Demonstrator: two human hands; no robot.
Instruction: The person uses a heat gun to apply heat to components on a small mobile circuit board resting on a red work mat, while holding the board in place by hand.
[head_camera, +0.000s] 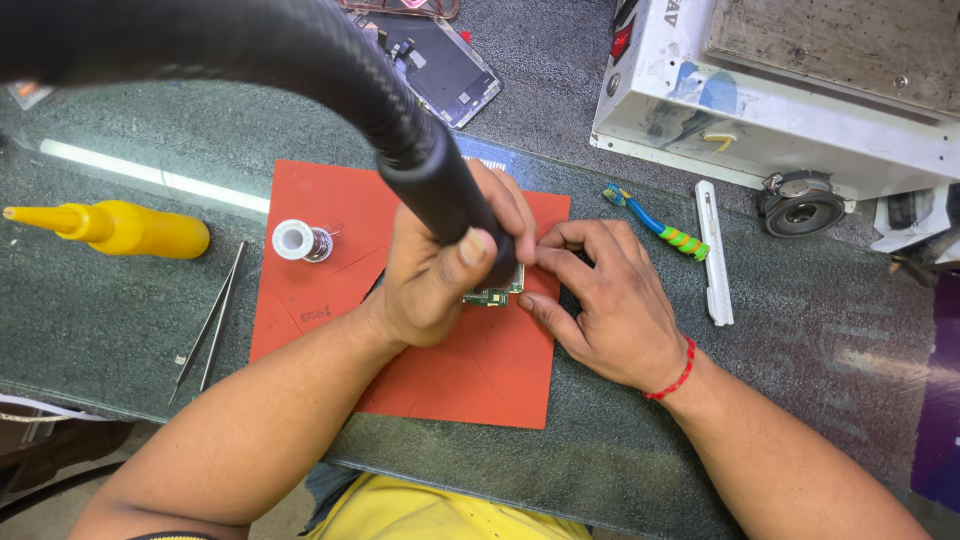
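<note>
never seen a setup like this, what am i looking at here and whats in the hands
This is one picture from a camera worn on a person's head, looking down at their own two bare hands over a dark workbench. The left hand grips a thick black handpiece with a ribbed hose, its tip down on a small green circuit board. The right hand steadies that board with its fingertips. The board lies on an orange mat. Around it: a yellow squeeze bottle, metal tweezers, a small wire spool, a blue and green brush, an opened phone and a white machine.
</note>
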